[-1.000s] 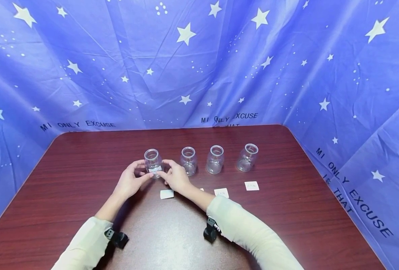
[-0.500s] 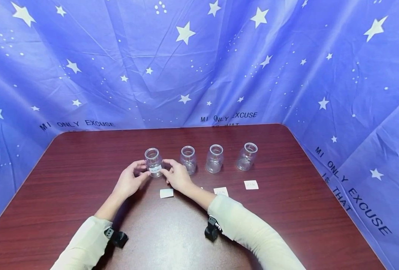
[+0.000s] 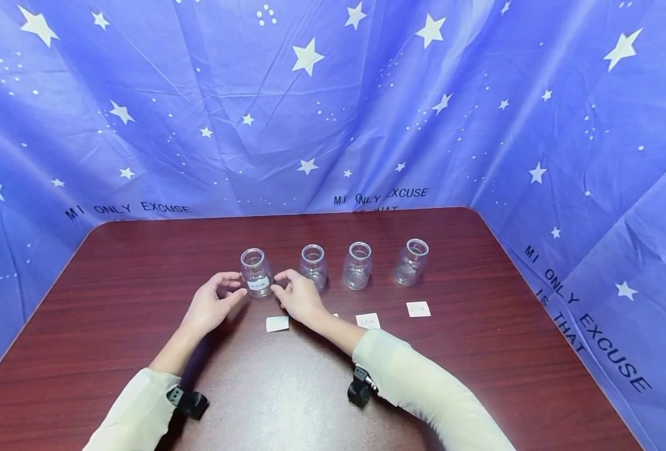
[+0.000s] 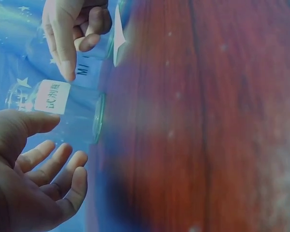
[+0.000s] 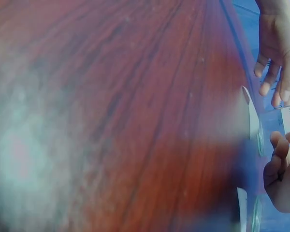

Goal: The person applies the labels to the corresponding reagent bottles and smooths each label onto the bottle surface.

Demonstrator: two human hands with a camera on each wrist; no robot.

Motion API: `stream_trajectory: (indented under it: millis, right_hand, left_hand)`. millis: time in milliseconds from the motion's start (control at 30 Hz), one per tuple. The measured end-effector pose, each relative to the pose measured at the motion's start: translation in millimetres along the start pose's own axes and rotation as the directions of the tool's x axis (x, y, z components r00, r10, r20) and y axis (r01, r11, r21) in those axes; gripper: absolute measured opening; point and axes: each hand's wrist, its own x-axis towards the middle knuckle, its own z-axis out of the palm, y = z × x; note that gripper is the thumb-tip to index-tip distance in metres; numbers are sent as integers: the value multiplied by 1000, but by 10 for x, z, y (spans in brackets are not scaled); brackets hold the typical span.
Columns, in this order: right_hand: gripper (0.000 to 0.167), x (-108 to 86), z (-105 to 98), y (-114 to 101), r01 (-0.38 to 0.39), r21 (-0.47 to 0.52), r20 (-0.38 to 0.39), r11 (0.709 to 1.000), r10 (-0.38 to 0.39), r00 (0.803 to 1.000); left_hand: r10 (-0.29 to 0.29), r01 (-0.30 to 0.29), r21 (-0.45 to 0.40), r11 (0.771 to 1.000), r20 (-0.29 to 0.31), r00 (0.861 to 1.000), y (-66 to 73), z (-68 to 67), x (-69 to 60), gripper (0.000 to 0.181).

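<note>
A clear glass jar (image 3: 256, 269) stands upright on the table with a white label (image 3: 258, 284) on its front; in the left wrist view the label (image 4: 52, 96) bears handwritten characters. At the jar's left side is my left hand (image 3: 211, 304), fingers spread and loosely bent, a small gap from the glass. My right hand (image 3: 300, 299) is at the jar's right side, thumb and forefinger apart and close to the glass; whether it touches cannot be told. In the right wrist view the right hand (image 5: 283, 176) lies just below the label.
Three more clear jars stand to the right: one (image 3: 313, 266) behind my right hand, one (image 3: 358, 266) in the middle, one (image 3: 410, 263) farthest right. White paper pieces lie in front, at left (image 3: 277, 324), centre (image 3: 368, 321) and right (image 3: 419, 309). A starry blue curtain (image 3: 226, 94) surrounds the table.
Both hands have moved slightly outward, away from the jar they held. The label, earlier partly under the thumbs, now shows flat on the jar. The other jars have not moved.
</note>
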Motion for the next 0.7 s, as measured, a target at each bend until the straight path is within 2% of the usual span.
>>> stream_trajectory:
  millis: [100, 333, 500, 700]
  right_hand:
    - [16, -25, -57, -5, 5, -11, 17, 1000, -5, 1000]
    - [13, -115, -238, 17, 35, -39, 64, 999, -32, 997]
    - [12, -166, -365, 46, 19, -26, 123, 999, -15, 992]
    - [11, -258, -485, 112, 22, 12, 211, 1000, -24, 977]
  left_hand:
    - [6, -6, 9, 1000, -8, 1000, 21, -20, -40, 30]
    - [0, -6, 73, 997, 78, 997, 117, -18, -85, 21]
    - [26, -36, 75, 997, 119, 993, 222, 43, -107, 18]
    - [81, -93, 63, 994, 183, 980, 329, 182, -114, 17]
